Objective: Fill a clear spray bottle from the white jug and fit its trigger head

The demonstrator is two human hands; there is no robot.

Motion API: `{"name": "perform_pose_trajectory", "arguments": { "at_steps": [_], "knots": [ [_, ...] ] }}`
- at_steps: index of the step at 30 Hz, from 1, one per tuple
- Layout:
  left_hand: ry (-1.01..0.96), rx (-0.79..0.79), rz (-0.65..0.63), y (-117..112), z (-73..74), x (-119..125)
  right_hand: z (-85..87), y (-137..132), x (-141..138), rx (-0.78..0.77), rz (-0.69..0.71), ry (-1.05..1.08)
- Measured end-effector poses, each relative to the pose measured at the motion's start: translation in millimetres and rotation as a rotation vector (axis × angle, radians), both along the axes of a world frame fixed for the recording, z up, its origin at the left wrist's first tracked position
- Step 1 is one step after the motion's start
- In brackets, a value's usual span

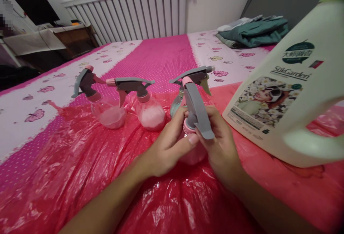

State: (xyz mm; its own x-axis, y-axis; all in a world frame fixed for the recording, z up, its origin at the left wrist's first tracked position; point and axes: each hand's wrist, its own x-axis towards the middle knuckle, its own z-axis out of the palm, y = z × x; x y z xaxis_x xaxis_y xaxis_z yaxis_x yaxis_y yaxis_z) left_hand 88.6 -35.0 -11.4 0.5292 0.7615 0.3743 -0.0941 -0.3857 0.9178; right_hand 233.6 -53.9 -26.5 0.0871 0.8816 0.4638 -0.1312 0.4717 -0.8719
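The spray bottle (192,157) stands on the red plastic sheet (80,162) right in front of the person, directly between the two hands. Its long axis is close to upright. Its grey trigger head (197,114) runs away from the person, with the pink nozzle tip at the far end.

The left hand (166,146) curls around the bottle's shoulder from the left, with the thumb laid across the neck just under the head. The right hand (220,148) is closed on the neck from the right. Both are equally near, each already touching. The bottle's round body looks pinkish inside (mostly hidden by fingers).

Beyond it, a greenish spray bottle (176,105) stands just behind; I cannot tell its fill. To the left, the middle bottle (151,116) and the far-left bottle (109,114) each hold pale pink liquid in their lower part. A big white detergent jug (290,94) looms at the right, tilted, with its contents unseen.
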Motion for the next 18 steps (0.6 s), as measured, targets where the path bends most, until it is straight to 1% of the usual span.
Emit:
{"name": "perform_pose_trajectory", "arguments": {
  "at_steps": [2,5,8,12,15,18],
  "knots": [
    [0.016,0.027,0.021,-1.0,0.5,0.5,0.0,0.3,-0.2,0.01,-0.002,0.0],
    [-0.019,0.035,0.022,-1.6,0.3,1.3,-1.2,-0.2,-0.3,0.011,0.014,0.003],
    [-0.053,0.023,0.001,-1.3,0.3,2.1,-2.1,-1.2,-0.1,0.008,0.028,0.009],
    [-0.047,0.014,0.003,-1.2,0.7,2.2,-1.9,-1.6,0.7,0.01,0.03,0.015],
    [-0.026,-0.001,0.022,-1.1,-0.1,1.0,-2.3,-0.8,1.4,0.011,0.021,0.012],
    [-0.018,-0.026,0.015,-0.1,-2.0,-0.4,-3.1,0.1,1.7,-0.003,-0.006,-0.007]
  ]
}}
